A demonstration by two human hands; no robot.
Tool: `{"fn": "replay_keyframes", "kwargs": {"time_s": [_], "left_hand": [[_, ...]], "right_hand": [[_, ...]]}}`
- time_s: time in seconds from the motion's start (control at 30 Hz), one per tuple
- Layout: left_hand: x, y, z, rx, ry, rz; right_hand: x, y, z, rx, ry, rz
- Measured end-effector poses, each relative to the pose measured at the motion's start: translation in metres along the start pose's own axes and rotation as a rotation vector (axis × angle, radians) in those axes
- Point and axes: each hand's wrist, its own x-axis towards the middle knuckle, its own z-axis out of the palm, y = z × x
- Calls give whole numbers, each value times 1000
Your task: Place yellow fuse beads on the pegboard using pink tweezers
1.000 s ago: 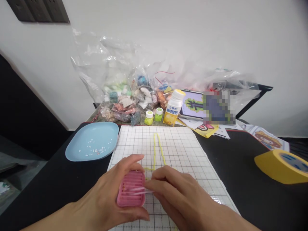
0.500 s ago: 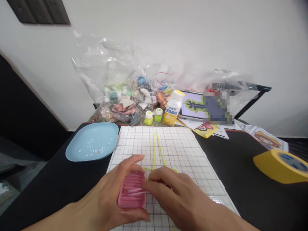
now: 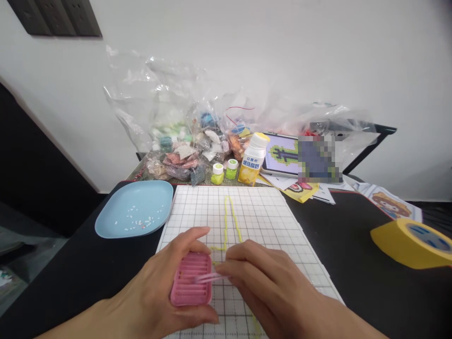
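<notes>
My left hand (image 3: 157, 296) grips a pink ridged bead tray (image 3: 191, 285), thumb under it and fingers curled over its top edge. My right hand (image 3: 271, 287) is closed in a pinch on clear tweezers (image 3: 208, 278), whose tips lie across the pink tray's grooves. Both hands hover over a white gridded pegboard (image 3: 261, 216) on the black table. A thin line of yellow beads (image 3: 228, 221) runs down the pegboard and bends toward my hands.
A light blue plate (image 3: 136, 209) with several small white beads sits left of the pegboard. Behind stand two small green bead jars (image 3: 224, 172), a yellow drink bottle (image 3: 252, 160), a tablet (image 3: 282, 155) with a pixel pattern, and clear bead bags (image 3: 183, 136). Yellow tape roll (image 3: 413, 242) lies at right.
The tweezers and my right hand shifted slightly right along the pink tray. My left hand holds the tray almost still.
</notes>
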Motion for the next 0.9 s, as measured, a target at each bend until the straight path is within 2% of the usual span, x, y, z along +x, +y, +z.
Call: {"fn": "replay_keyframes", "kwargs": {"time_s": [0.4, 0.6, 0.73, 0.9], "left_hand": [[0, 4, -1, 15, -9, -50], [4, 1, -3, 50, 13, 4], [7, -6, -3, 105, 37, 92], [10, -7, -7, 170, -34, 158]], "right_hand": [[-1, 1, 3, -67, 17, -19], [1, 5, 0, -107, 144, -2], [0, 11, -2, -102, 195, 12], [0, 19, -3, -69, 217, 53]]}}
